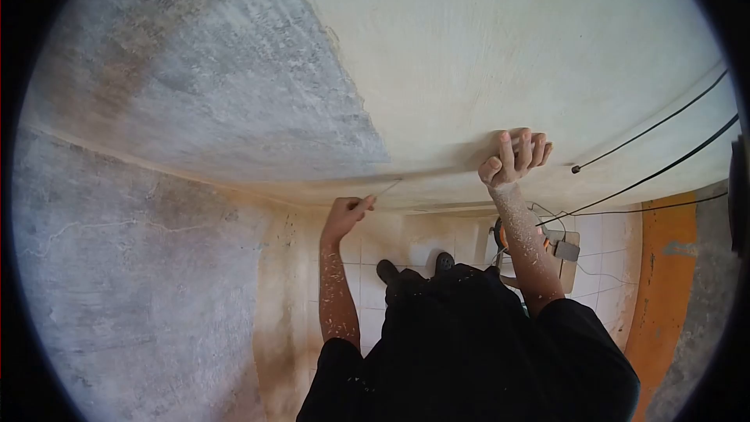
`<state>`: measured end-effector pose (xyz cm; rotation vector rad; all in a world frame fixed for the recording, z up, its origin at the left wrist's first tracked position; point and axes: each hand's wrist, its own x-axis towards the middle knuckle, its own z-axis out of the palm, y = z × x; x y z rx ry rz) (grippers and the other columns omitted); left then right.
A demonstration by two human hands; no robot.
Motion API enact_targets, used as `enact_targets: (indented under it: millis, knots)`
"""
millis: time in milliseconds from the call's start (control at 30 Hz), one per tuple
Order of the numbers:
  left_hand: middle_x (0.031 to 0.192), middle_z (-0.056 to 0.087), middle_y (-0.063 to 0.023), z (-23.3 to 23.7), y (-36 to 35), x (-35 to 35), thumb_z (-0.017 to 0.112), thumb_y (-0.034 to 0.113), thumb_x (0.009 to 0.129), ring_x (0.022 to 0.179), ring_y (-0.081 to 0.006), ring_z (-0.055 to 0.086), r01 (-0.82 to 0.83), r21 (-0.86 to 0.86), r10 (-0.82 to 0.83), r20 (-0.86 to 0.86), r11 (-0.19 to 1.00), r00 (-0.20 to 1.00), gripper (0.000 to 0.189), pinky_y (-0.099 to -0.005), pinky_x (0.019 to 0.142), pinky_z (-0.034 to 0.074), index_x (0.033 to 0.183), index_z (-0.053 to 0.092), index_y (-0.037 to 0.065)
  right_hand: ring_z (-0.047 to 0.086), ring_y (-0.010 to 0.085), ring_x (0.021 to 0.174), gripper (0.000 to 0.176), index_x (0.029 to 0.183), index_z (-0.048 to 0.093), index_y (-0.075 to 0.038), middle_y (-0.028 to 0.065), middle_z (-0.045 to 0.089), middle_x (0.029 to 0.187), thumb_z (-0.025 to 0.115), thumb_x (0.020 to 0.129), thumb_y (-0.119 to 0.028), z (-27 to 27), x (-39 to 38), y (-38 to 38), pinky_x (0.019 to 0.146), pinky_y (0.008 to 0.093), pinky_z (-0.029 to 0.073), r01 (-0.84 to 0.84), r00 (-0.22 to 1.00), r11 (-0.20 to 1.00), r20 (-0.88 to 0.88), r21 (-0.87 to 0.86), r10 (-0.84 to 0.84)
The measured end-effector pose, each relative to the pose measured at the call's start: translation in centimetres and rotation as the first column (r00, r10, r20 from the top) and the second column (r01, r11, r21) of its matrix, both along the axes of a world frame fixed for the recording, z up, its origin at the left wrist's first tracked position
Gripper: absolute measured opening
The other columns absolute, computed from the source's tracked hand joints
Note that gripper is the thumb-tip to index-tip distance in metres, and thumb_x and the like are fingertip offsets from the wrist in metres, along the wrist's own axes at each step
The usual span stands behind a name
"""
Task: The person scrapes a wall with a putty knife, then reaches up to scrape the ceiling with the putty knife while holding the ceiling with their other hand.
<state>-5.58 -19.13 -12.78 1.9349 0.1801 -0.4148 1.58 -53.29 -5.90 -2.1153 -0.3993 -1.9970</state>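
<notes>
My left hand grips a thin flat blade, seen edge-on, whose tip touches the cream plastered surface near its lower edge. My right hand is higher and to the right, with its fingers curled and pressed against the same cream surface; I see nothing in it. Both forearms are speckled with pale dust. My dark clothing fills the bottom middle, and two dark shoes stand on the white tiles below.
Bare grey plaster covers the left, meeting the cream coat along a ragged line. Black cables run across the right. An orange-and-black tool and a small box lie on the tiles. An orange strip stands at right.
</notes>
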Motion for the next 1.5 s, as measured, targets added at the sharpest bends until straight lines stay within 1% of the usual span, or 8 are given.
enact_targets:
  millis: [167,367,467,667,900,1167,1333,1500]
  knots:
    - [0.055,0.043,0.0028,-1.2,2.1,-1.2,0.066,0.044,0.087,0.053,-0.0067,0.039,-0.150,-0.024,0.148,-0.062,0.988,0.987,0.048,-0.0250,0.050,0.029,0.074,0.067,-0.003,0.027,0.0330,0.139,0.047,0.124,0.058,-0.014,0.0104,0.043,0.142,0.024,0.100,-0.035,0.2,0.2,-0.3,0.115,0.0510,0.011,-0.039,0.999,0.999,0.015,0.002,0.039]
    - [0.054,0.042,0.0042,-0.5,-0.5,-0.5,0.066,0.045,0.087,0.050,-0.0044,0.036,-0.034,-0.032,0.037,0.088,0.999,0.995,0.049,-0.0237,0.046,0.026,0.074,0.068,-0.002,0.026,0.0298,0.139,0.047,0.119,0.063,-0.018,0.0076,0.044,0.142,0.024,0.099,-0.037,-0.4,0.1,0.2,0.116,0.0498,0.009,-0.061,0.998,0.995,0.008,0.085,0.061]
    - [0.054,0.042,0.0047,-0.9,1.7,-2.3,0.065,0.044,0.088,0.048,-0.0037,0.033,-0.221,-0.066,0.221,-0.007,0.973,0.975,0.048,-0.0229,0.045,0.025,0.075,0.067,-0.002,0.027,0.0302,0.139,0.047,0.119,0.063,-0.018,0.0081,0.044,0.142,0.025,0.098,-0.036,-0.5,0.5,-0.1,0.116,0.0496,0.009,-0.054,0.998,0.996,0.024,0.071,0.052]
    - [0.055,0.040,0.0060,0.3,2.6,-3.1,0.061,0.041,0.092,0.047,-0.0029,0.031,-0.239,-0.146,0.235,-0.047,0.960,0.971,0.043,-0.0213,0.043,0.024,0.081,0.064,0.000,0.031,0.0310,0.137,0.046,0.118,0.063,-0.018,0.0086,0.045,0.141,0.025,0.098,-0.035,-1.0,0.7,-0.3,0.115,0.0500,0.014,-0.037,0.998,0.996,0.055,0.081,0.033]
    - [0.063,0.042,0.0059,-5.9,2.7,-3.9,0.053,0.035,0.097,0.048,-0.0014,0.032,-0.172,-0.491,0.127,-0.123,0.854,0.984,0.034,-0.0182,0.042,0.024,0.099,0.059,0.002,0.033,0.0320,0.136,0.043,0.118,0.063,-0.016,0.0086,0.046,0.139,0.028,0.098,-0.033,-0.3,0.9,0.1,0.115,0.0508,0.014,0.004,0.997,0.995,0.079,0.100,-0.012]
    - [0.063,0.048,0.0003,-9.4,0.7,-4.1,0.050,0.030,0.098,0.056,-0.0082,0.043,-0.126,-0.165,0.169,0.286,0.978,0.943,0.033,-0.0275,0.049,0.035,0.087,0.059,0.000,0.028,0.0349,0.138,0.044,0.131,0.050,-0.010,0.0108,0.041,0.143,0.030,0.096,-0.026,1.2,0.0,2.4,0.115,0.0529,0.014,0.003,0.999,0.982,0.047,0.191,-0.012]
    - [0.057,0.048,-0.0093,-5.7,-2.0,-2.1,0.050,0.028,0.098,0.054,-0.0117,0.045,-0.079,-0.006,0.071,0.492,0.997,0.868,0.034,-0.0330,0.051,0.039,0.084,0.057,-0.002,0.016,0.0369,0.142,0.045,0.136,0.041,-0.003,0.0164,0.033,0.146,0.031,0.097,-0.022,2.2,-1.1,4.9,0.115,0.0549,0.010,-0.030,0.998,0.954,-0.038,0.297,0.043]
    - [0.057,0.050,-0.0148,-6.8,-1.4,-3.2,0.050,0.029,0.097,0.050,-0.0185,0.047,-0.185,-0.059,0.193,0.392,0.981,0.899,0.034,-0.0353,0.051,0.040,0.086,0.057,-0.002,-0.005,0.0347,0.144,0.055,0.147,0.016,-0.008,0.0156,0.008,0.155,0.027,0.101,-0.036,1.9,-2.1,5.3,0.113,0.0563,-0.003,0.033,0.957,0.948,-0.283,0.318,0.062]
